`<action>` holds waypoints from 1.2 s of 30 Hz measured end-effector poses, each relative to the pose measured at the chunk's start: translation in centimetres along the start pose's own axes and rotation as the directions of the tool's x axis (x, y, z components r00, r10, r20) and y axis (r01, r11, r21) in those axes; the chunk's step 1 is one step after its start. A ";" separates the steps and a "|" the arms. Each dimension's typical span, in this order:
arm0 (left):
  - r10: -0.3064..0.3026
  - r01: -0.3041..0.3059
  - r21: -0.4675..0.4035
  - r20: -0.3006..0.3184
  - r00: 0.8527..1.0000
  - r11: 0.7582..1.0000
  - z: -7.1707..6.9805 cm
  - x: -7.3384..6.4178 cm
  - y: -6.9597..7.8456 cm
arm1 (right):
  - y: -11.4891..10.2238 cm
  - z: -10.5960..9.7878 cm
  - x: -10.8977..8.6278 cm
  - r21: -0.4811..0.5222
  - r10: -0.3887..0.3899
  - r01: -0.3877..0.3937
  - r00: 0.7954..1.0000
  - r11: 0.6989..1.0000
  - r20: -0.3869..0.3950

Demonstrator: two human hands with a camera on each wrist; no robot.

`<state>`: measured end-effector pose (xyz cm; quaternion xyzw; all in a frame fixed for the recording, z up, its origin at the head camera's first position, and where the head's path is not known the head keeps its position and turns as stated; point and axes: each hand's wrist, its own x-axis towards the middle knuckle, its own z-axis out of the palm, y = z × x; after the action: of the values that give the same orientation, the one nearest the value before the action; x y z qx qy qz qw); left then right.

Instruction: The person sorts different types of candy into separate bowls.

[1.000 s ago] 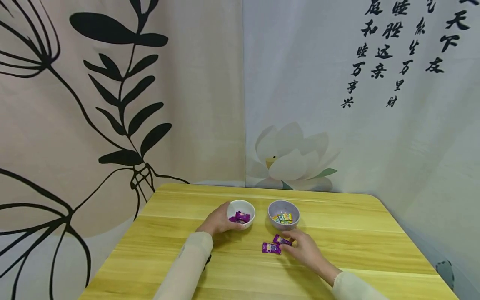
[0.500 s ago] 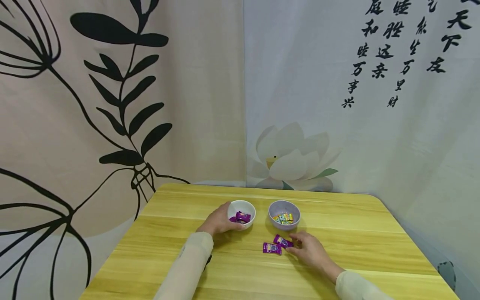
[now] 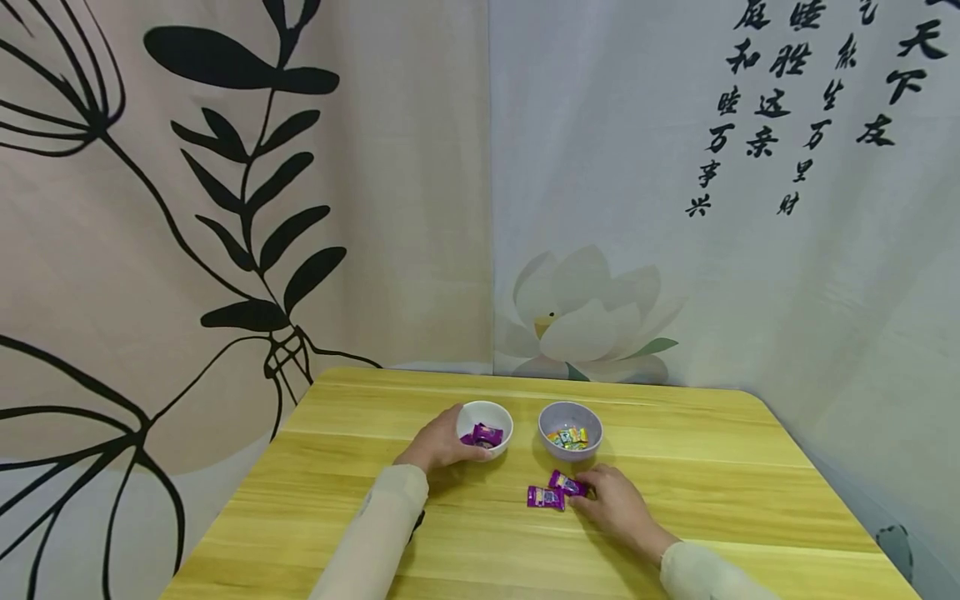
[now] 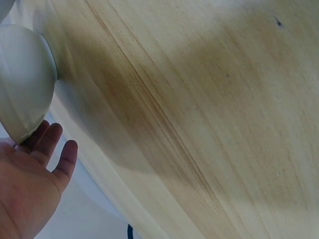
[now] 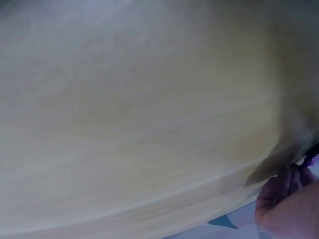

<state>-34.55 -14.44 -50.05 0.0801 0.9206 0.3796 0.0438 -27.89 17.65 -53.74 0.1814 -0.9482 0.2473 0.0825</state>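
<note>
My left hand (image 3: 442,442) holds the white bowl (image 3: 486,411) at its left side, thumb along the front and fingers behind. Several purple-wrapped candies (image 3: 487,435) lie inside that bowl. In the left wrist view, the fingers (image 4: 46,142) touch the bowl's outer wall (image 4: 25,74). Two more purple-wrapped candies lie on the table in front of the bowls. My right hand (image 3: 617,504) pinches the right end of the upper candy (image 3: 565,482) between thumb and fingers. The lower candy (image 3: 544,497) lies against its left side. In the right wrist view, a purple wrapper (image 5: 313,158) shows at the fingertips.
A lilac bowl (image 3: 570,413) stands to the right of the white one, with several yellow-and-green wrapped candies (image 3: 568,438) in it. Everything stands on a wooden table (image 3: 675,442) with rounded far corners. Behind it hangs a printed curtain (image 3: 420,208).
My right hand drew slightly back to the right, then closed its fingertips onto the upper candy's right end. The left hand and both bowls stay in place.
</note>
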 end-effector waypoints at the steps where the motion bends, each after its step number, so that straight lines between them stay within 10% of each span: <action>1: 0.001 -0.001 -0.003 -0.001 1.000 1.000 0.0 0.0 0.0 | 0.0 0.0 0.0 -0.005 0.000 0.000 1.000 1.000 0.002; 36: 0.035 -0.035 0.003 -0.001 0.999 0.999 -0.3 -0.4 0.2 | -1.3 -1.1 -0.2 0.077 0.047 -0.040 0.995 0.996 -0.091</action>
<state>-34.21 -14.53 -49.70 0.0959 0.9198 0.3788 0.0364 -27.16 17.20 -52.28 0.1521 -0.9372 0.2925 0.1139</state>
